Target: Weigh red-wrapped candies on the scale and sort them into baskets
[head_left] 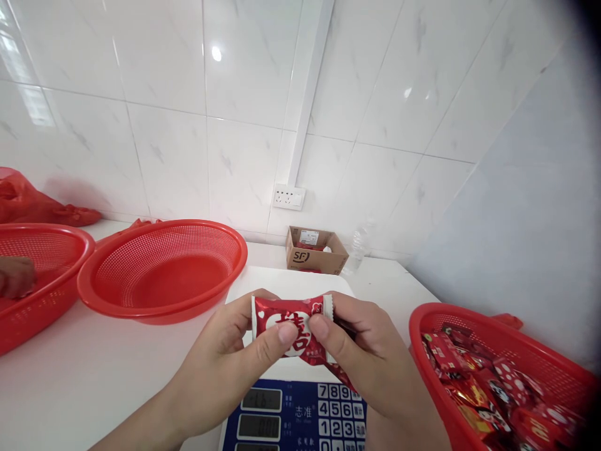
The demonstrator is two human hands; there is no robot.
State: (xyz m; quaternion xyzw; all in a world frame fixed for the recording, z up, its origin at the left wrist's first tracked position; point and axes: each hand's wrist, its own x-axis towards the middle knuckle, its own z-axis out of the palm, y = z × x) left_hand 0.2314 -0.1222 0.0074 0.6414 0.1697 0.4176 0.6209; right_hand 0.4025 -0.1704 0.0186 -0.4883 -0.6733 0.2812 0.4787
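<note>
A shiny red candy packet (299, 343) with a white circle, a red character and crimped white ends is between both hands, above a digital scale. My left hand (223, 357) is closed on its left part, thumb across the front. My right hand (369, 354) is closed on its right end, thumb also on the front. More red wrapper (342, 376) shows under the right hand; I cannot tell whether it is a separate packet. The scale's white platform (263, 279) lies behind the hands, and its blue keypad panel (300, 394) is in front, partly covered by the right hand.
A red basket (422, 316) of several red snack packets stands at right. Two red baskets (162, 313) (70, 241) are at left, another person's hand (16, 275) in the farther-left one. A cardboard box (323, 260) and clear bottle (359, 247) stand by the wall.
</note>
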